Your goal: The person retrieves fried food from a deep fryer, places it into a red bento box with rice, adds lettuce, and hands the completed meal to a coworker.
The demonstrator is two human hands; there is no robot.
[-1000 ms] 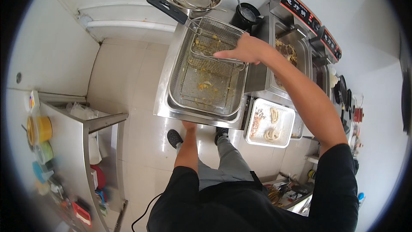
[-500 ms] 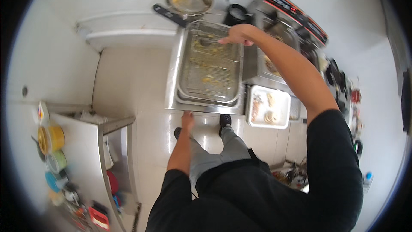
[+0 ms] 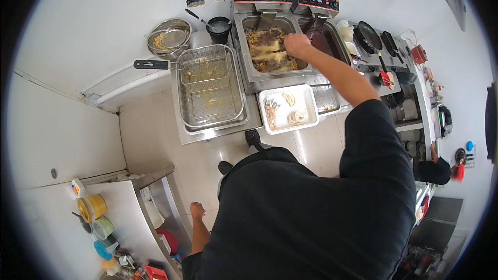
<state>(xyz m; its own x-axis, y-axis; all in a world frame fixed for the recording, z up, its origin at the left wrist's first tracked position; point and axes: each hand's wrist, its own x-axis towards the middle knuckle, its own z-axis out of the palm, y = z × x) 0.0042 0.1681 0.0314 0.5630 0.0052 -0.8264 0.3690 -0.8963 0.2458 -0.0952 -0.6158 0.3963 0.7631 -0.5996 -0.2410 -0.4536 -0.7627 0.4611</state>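
fingers of right hand (image 3: 297,45) closed on thin utensil (image 3: 280,51); frying food (image 3: 265,52) below them, black-handled basket (image 3: 205,68) to their left. left hand (image 3: 197,210) loosely curled, contents unclear.

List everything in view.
Fryers: 2, silver, top centre
Food: uncountable, golden, left fryer
Basket: 1, silver, left of fryers
Mesh tray: 1, silver, under basket
Food tray: 1, white, front of fryers
Bowl: 1, silver, upper left
Pot: 1, black, beside bowl
Pans: several, black, upper right
Tub: 1, yellow, lower left
Coworker's sleeve: 1, black, far right
Small clutter: uncountable, mixed, edges
Left hand: 1, bare, lower left
Right hand: 1, bare, over left fryer
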